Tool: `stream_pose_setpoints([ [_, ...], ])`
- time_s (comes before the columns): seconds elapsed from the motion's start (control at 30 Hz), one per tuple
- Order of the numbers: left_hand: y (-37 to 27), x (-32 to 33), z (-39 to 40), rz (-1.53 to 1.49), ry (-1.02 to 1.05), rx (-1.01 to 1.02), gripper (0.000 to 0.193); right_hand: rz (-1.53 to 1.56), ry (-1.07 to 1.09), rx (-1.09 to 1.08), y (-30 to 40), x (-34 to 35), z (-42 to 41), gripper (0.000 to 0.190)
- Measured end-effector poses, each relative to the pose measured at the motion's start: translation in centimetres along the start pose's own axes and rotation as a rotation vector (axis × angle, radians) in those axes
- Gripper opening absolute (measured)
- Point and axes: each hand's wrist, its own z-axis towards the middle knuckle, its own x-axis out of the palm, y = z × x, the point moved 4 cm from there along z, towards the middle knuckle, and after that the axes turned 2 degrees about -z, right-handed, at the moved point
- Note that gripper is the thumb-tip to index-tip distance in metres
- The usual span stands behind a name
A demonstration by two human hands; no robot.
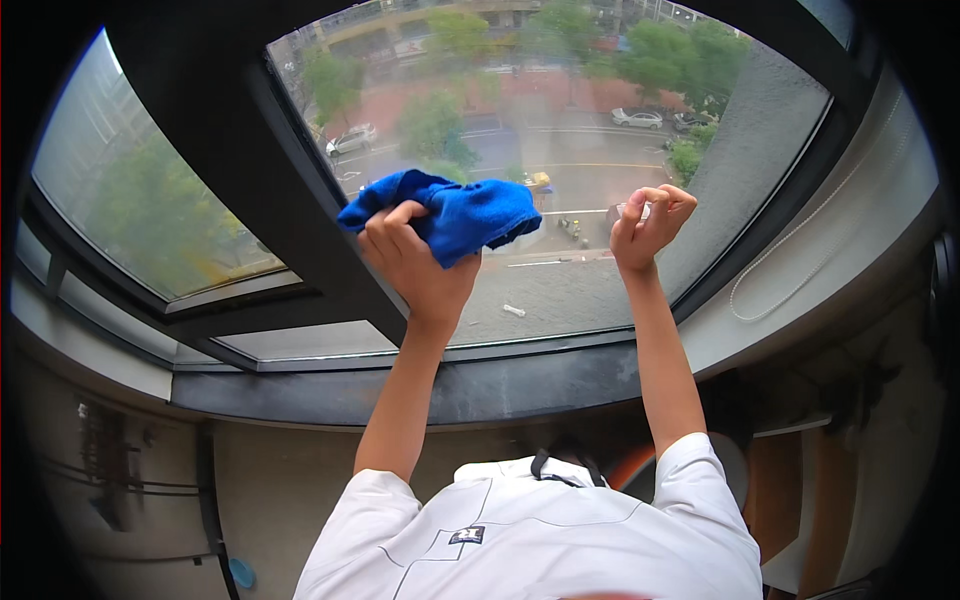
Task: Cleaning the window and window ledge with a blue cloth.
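Observation:
A crumpled blue cloth [480, 214] is bunched in my left hand [420, 262], whose fingers curl over its left part. The cloth lies in front of the window glass [570, 150], close to the dark frame post [300, 187] on the left. Whether it touches the pane, I cannot tell. To the right, my right hand [651, 229] is raised before the same pane with its fingers curled in. Nothing clear shows in its grip.
Below the pane runs a dark sill [525, 382]. A beaded blind chain [739, 292] hangs at the right wall. A second pane [150, 202] stands left of the post. A small white object [514, 310] lies on the ledge beyond the glass. Outside are trees, a road and cars.

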Motion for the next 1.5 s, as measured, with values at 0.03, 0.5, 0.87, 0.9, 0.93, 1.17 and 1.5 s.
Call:
stream_pose_setpoints([
  [0.03, 0.9, 0.2, -3.4, -0.042, -0.001, -0.042, 0.047, 0.016, -0.001, 0.003, 0.0, 0.0, -0.1, 0.011],
  [0.5, 8.6, 3.8, -30.9, 0.112, 0.569, -0.181, 0.039, 0.009, 0.013, -0.006, -0.3, -0.1, -0.4, 0.01],
  [0.87, -1.1, -0.4, 5.3, -0.122, -0.086, 0.187, 0.05, 0.014, 0.004, -0.001, -0.4, 0.0, -0.1, 0.01],
  [0.9, -1.1, -0.4, 6.0, -0.12, -0.066, 0.182, 0.05, 0.005, 0.007, -0.008, -0.4, -0.1, -0.1, 0.01],
  [0.93, -0.7, -0.1, 5.3, -0.122, -0.068, 0.186, 0.05, -0.011, 0.01, -0.013, -0.4, -0.3, -0.2, 0.01],
  [1.17, 6.8, 3.2, -18.4, -0.039, 0.188, -0.035, 0.036, -0.014, 0.037, -0.013, 0.3, 0.0, 0.0, 0.013],
  [1.5, 5.9, 3.2, -23.7, -0.071, 0.356, -0.126, 0.033, 0.005, 0.012, -0.018, -0.5, 0.0, -0.4, 0.01],
])
